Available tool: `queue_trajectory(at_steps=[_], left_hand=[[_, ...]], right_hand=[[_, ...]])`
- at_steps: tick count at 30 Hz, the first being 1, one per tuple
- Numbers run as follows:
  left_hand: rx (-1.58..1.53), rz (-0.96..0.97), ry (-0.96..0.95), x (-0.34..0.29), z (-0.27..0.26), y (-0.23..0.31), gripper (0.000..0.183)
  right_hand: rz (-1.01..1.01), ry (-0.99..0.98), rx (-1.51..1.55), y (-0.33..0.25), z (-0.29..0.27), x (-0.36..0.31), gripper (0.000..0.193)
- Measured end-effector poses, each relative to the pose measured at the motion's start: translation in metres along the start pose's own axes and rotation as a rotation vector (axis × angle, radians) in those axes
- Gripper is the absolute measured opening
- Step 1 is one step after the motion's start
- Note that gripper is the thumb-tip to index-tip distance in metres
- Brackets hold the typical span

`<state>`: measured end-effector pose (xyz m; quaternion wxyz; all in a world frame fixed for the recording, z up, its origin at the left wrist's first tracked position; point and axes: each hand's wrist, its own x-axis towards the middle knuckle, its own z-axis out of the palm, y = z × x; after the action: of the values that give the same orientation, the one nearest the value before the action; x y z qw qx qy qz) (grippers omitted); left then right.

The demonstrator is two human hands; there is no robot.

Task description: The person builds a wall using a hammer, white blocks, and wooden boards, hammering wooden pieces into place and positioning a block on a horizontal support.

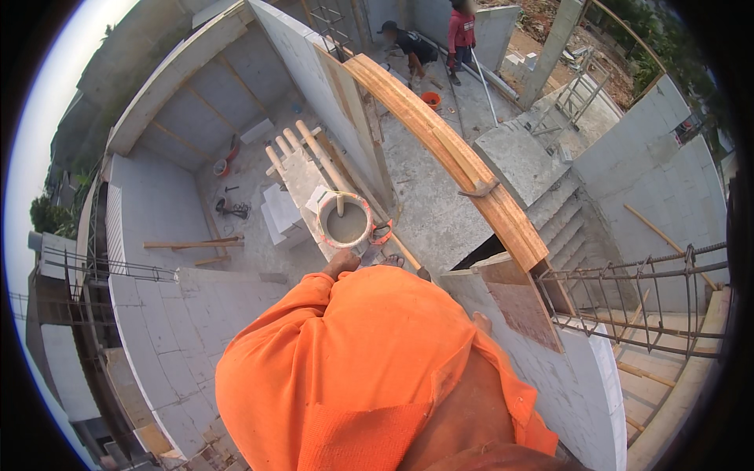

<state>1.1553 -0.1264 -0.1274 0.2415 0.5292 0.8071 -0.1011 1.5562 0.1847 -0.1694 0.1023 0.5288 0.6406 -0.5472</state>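
My left hand (343,264) reaches out of an orange sleeve to just below a round bucket (321,228) of grey mortar. Its fingers look curled, and what they hold, if anything, is hidden. A wooden handle (340,206) stands up out of the mortar. Close beside the bucket is an orange saw-like handle (382,232). Of my right hand (482,321) only a small part appears past the orange shirt, by the top of the grey wall; its fingers cannot be made out.
The bucket rests on a narrow plank platform (298,179) with round poles. A hammer (479,189) lies across a curved-looking timber beam (440,141). Rebar (652,275) sticks out at right. Concrete stairs (561,224) lie below. Two people (462,35) are on the lower floor.
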Motion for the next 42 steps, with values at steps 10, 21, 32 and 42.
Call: queue_trajectory(at_steps=[10, 21, 32, 42], left_hand=[[-0.168, -0.165, -0.018, 0.002, 0.025, -0.011, 0.020], [-0.389, -0.313, -0.056, 0.015, 0.058, -0.031, 0.030], [-0.128, -0.074, -0.146, 0.005, -0.018, 0.001, 0.035], [-0.190, -0.141, -0.154, 0.010, -0.016, 0.001, 0.036]], right_hand=[[0.142, 0.001, 0.179, -0.030, 0.003, -0.018, 0.046], [0.175, 0.013, 0.259, -0.028, 0.007, -0.012, 0.045], [0.152, 0.030, 0.365, -0.003, 0.003, 0.004, 0.044], [0.164, 0.027, 0.331, -0.002, 0.005, 0.001, 0.043]])
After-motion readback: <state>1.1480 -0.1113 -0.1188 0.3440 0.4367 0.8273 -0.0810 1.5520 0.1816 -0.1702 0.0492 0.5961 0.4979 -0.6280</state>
